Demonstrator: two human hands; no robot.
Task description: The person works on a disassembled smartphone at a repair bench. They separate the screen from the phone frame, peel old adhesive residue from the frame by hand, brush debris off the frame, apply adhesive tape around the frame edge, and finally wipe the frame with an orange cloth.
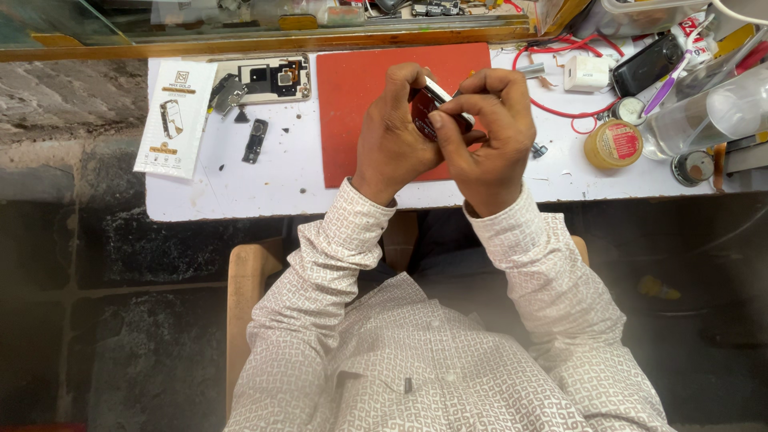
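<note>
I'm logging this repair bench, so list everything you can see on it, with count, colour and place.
Small part: one, dark red with a silver edge, held in both hands.
Mat: one, red, bench centre.
Opened phone: one, pale frame, left of mat.
Packet: one, white, far left.
Loose black parts: a few, beside phone.
Charger: one, white, right.
Cable: one, red, right.
Round tin: one, tan, right.
Dark phone: one, black, upper right.
Left hand: one, gripping part.
Right hand: one, gripping part.

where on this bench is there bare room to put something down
Bare white top lies between the packet and red mat, below the opened phone, with only specks. The mat's left half is bare. Right of both hands it is crowded: cable, charger, tin.
</note>
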